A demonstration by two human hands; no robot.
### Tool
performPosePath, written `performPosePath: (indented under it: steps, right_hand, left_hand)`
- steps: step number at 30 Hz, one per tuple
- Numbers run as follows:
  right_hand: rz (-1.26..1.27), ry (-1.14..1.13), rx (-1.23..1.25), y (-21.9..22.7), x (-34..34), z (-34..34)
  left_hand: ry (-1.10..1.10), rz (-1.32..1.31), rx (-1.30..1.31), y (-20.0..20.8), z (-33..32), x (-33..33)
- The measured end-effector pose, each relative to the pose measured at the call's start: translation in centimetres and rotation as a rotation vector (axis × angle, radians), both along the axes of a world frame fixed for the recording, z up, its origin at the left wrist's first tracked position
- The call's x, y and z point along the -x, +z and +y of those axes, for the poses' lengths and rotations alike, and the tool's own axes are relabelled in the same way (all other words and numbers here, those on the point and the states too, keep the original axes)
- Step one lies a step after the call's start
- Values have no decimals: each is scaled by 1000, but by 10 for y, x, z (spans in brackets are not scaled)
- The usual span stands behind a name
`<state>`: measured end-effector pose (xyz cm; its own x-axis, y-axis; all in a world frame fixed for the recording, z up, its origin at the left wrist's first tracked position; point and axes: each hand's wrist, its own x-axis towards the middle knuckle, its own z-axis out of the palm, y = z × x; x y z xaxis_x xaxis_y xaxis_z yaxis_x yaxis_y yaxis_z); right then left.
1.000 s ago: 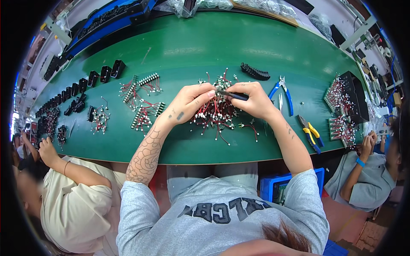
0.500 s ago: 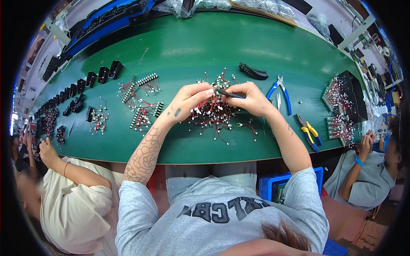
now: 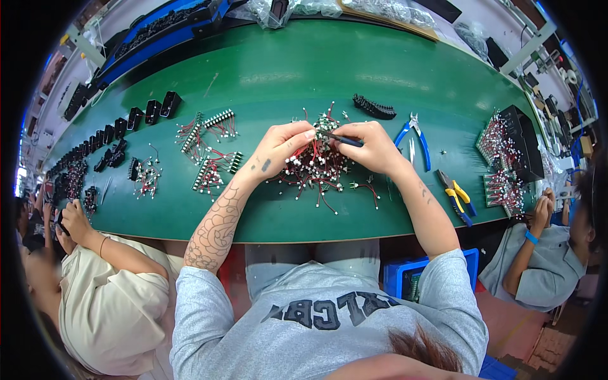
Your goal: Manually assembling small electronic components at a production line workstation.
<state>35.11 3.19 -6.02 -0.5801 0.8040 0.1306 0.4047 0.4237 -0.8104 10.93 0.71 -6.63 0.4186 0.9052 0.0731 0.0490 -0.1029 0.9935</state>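
Over the middle of the green table, my left hand (image 3: 282, 147) is closed, thumb and forefinger pinching a small part with red wires, mostly hidden by the fingers. My right hand (image 3: 373, 147) grips a slim dark hand tool (image 3: 347, 139), its narrow end pointing left at my left fingertips. The tool's exact kind cannot be made out. Below and behind both hands spreads a heap of small wired connectors (image 3: 310, 174), with red and black leads and white ends. A loose wired connector (image 3: 366, 186) lies at the heap's right.
Blue-handled pliers (image 3: 424, 149), yellow-and-blue pliers (image 3: 457, 195) and a black ribbed strip (image 3: 375, 107) lie to the right. Wired boards (image 3: 212, 171) sit left; black housings (image 3: 135, 118) line up farther left. A black box (image 3: 524, 142) stands far right. Co-workers sit on both sides.
My right hand and the dark tool have shifted and turned slightly; my left hand keeps its pinch. The left co-worker's hands have moved, now holding a dark piece.
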Motion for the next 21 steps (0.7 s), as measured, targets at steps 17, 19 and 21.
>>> performPosePath:
  steps: [17,19,21]
  right_hand:
    - [-242,-348,-925,-14,18,-10]
    - [-255,-357,-946,-13,20,-10]
    - [-261,-367,-960,-14,22,-11]
  left_hand:
    - [287,171,-203,2,-12,-15]
    - [334,216,-251,2,-14,-18]
    - [344,219,-244,3,-16,-20]
